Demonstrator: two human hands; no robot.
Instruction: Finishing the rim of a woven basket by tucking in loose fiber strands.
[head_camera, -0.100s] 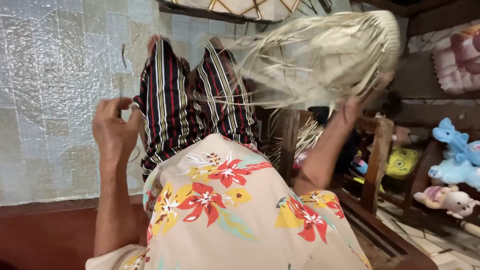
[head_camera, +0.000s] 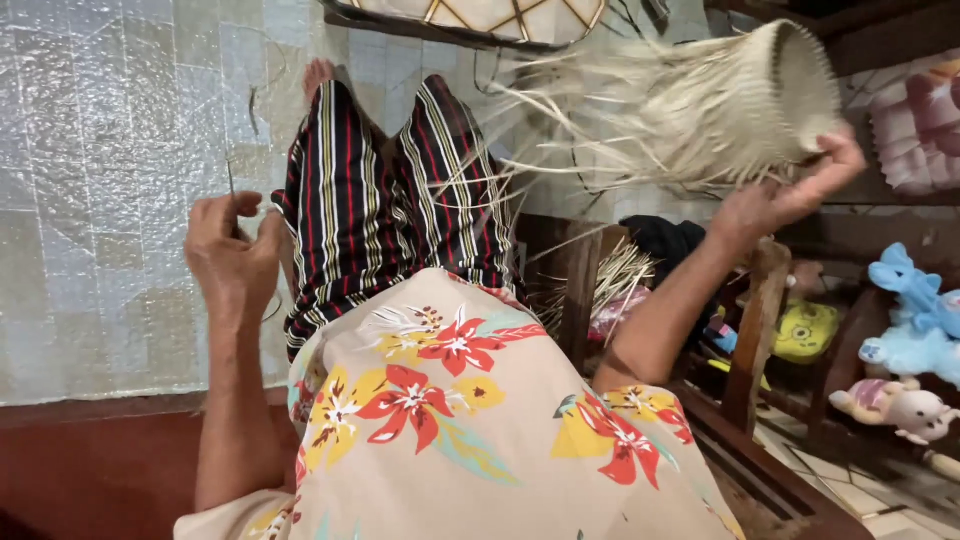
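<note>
At the left of the frame, a pale, shiny woven plastic mat (head_camera: 90, 200) covered the floor. Just right of it, the left hand (head_camera: 232, 262) was raised at mid-height, its fingers (head_camera: 262, 222) pressed together, pinching a thin dark needle-like strip (head_camera: 231, 185) that stood upright above the thumb. In the centre, legs in dark trousers with red and white stripes (head_camera: 385, 190) stretched toward the top of the frame, below them a beige dress with red and yellow flowers (head_camera: 450, 410). At the upper right, the right hand (head_camera: 790, 195) gripped the rim of a half-woven pale straw basket (head_camera: 760, 90), fingers curled on its edge, loose strands fanning leftward. Soft toys (head_camera: 915, 300) lay on a shelf at the far right.
</note>
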